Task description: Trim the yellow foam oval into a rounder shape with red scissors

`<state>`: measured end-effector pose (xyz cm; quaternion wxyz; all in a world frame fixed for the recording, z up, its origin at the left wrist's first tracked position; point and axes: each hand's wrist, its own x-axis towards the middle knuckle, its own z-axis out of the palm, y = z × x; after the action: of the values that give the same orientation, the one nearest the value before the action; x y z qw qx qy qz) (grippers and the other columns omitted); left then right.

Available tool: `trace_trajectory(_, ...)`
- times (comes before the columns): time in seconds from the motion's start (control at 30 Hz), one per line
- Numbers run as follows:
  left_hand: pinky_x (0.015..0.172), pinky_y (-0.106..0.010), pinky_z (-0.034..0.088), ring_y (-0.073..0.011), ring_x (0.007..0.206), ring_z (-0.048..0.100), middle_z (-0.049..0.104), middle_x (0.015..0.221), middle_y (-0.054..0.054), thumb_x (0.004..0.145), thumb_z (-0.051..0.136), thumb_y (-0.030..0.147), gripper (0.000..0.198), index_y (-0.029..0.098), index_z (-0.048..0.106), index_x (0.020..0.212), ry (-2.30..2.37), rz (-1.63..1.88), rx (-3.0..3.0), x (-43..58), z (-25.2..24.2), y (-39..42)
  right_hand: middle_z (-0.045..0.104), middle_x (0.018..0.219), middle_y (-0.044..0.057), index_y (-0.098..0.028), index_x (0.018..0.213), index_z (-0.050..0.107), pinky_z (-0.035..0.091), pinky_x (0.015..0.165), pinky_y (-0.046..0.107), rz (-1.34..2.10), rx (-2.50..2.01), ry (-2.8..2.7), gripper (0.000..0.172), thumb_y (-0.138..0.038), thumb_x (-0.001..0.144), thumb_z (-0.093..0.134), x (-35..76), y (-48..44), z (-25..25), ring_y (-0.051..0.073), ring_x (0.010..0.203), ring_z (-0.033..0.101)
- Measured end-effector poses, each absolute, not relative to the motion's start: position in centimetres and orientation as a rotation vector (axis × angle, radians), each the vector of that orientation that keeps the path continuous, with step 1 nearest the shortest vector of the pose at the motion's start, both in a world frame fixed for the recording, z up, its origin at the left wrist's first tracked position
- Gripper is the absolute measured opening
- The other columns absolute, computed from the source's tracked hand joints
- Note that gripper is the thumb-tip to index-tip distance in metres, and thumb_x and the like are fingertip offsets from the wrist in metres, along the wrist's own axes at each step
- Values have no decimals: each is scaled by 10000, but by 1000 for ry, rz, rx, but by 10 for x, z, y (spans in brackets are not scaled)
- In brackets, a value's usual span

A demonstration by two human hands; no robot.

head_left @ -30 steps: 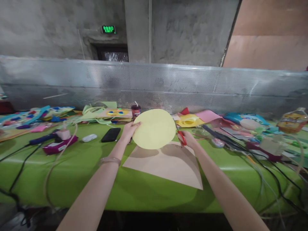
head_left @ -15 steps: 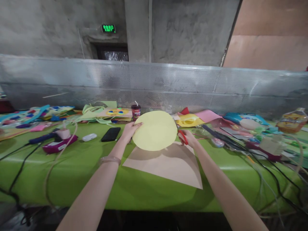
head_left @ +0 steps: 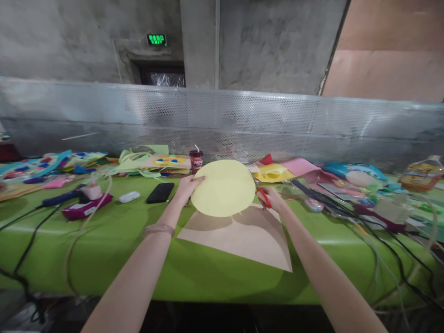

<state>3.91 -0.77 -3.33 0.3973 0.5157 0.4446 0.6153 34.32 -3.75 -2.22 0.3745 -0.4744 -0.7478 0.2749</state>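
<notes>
A round piece of yellow paper [head_left: 224, 188] is held up above the table, its left edge pinched between the thumb and fingers of my left hand [head_left: 189, 187]. My right hand [head_left: 272, 199] is closed around the red handles of a pair of scissors [head_left: 265, 198], close to the right edge of the yellow paper. The scissor blades are mostly hidden, so how far apart they are cannot be made out. Below the yellow paper lies a pale pinkish sheet [head_left: 239, 236] with a curved right side, flat on the green table and partly in shadow.
Left of my left hand are a black phone [head_left: 160, 193], a white case [head_left: 129, 197] and a glue gun [head_left: 62, 198] with cords. Behind stands a cup with a straw [head_left: 196, 161]. Cables and craft supplies crowd the right, near a bottle [head_left: 421, 173]. A perforated metal panel [head_left: 222, 120] runs behind.
Almost nothing differs. Both hands, the yellow paper and the scissors keep practically the same positions.
</notes>
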Motion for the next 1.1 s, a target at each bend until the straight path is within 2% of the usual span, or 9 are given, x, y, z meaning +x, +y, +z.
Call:
trace_trajectory(0.37,535,-279,483,-203,607,621,681,736,-72,537,700,406,431,116,655,852,1132,1549,1330,36,-36,-5,450,352,-42,-185,520,400,356,361,209,642,-1306,-1933,234,-312,716,415,344,-34,-25,99,323,444)
trace_trajectory(0.87,523,-272,485,-182,564,613,678,721,-73,543,710,345,378,114,646,835,1140,1536,1277,36,-33,-6,462,365,-33,-184,514,415,394,365,228,644,-1357,-1910,194,-280,679,447,338,-43,-17,108,314,453)
trace_trajectory(1.1,518,-274,488,-182,562,612,678,729,-75,530,721,357,396,114,649,834,1126,1499,1284,38,-33,-7,438,356,-48,-191,509,376,409,378,215,729,-1255,-1848,201,-267,683,441,337,-46,-15,85,317,420)
